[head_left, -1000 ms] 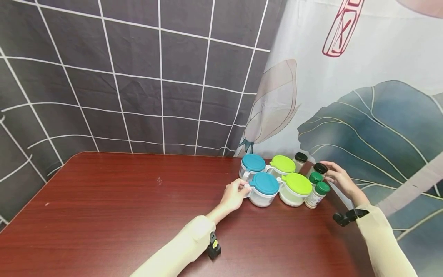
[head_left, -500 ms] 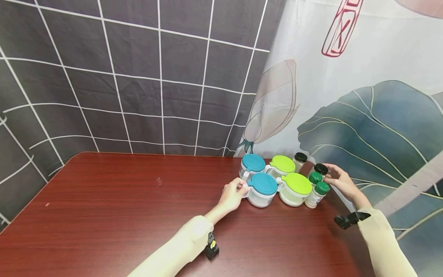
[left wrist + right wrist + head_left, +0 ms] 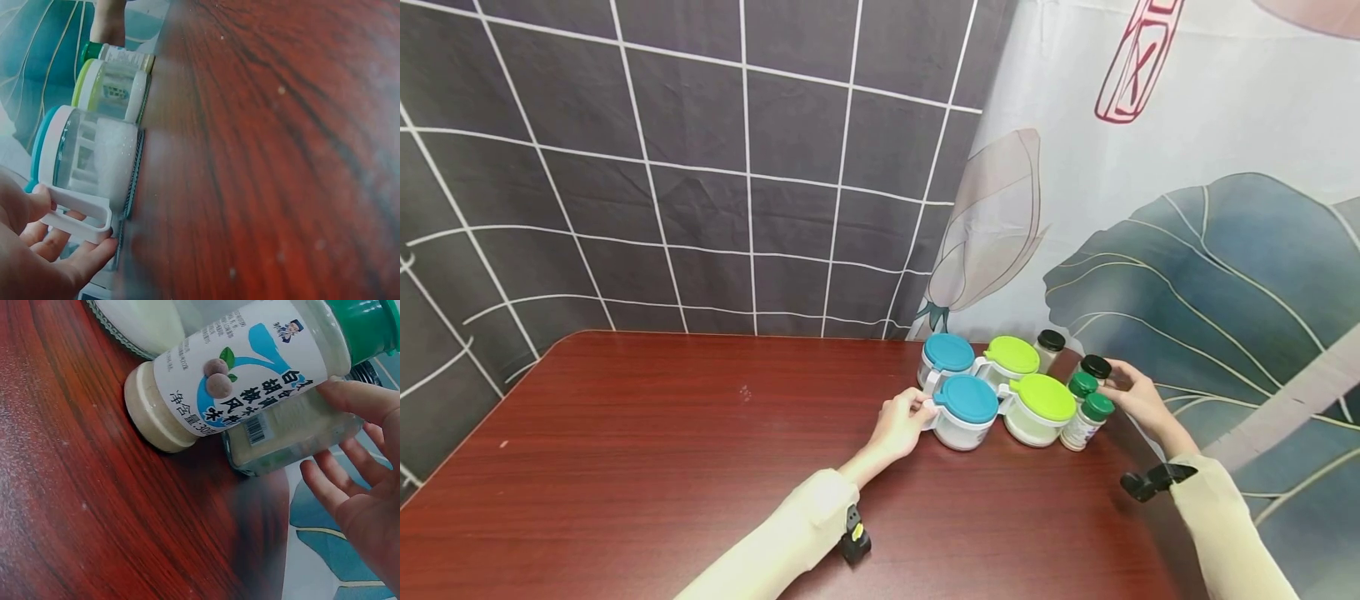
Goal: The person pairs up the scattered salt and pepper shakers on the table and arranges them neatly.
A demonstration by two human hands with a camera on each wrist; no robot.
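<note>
My left hand (image 3: 898, 427) pinches the white handle (image 3: 94, 212) of the near blue-lidded seasoning jar (image 3: 967, 402). In the left wrist view its clear body holds white granules and stands on the table. My right hand (image 3: 1145, 406) is at a black-lidded glass jar (image 3: 1096, 367) at the right end of the group. The right wrist view shows the thumb on one side of this jar (image 3: 275, 431) and fingers along the other. A green-lidded shaker (image 3: 244, 369) with a printed label partly hides it.
Two lime-lidded seasoning jars (image 3: 1047, 398) and another blue-lidded jar (image 3: 948, 354) stand close together. A second green-lidded shaker (image 3: 1083, 384) and another black-lidded jar (image 3: 1049, 343) are behind. The red-brown table (image 3: 700, 450) meets a grid-patterned cloth (image 3: 685, 192) at its back edge.
My left hand and the near blue-lidded jar have shifted slightly left, away from the lime-lidded jar. My right hand and its black-lidded jar have moved slightly right and nearer.
</note>
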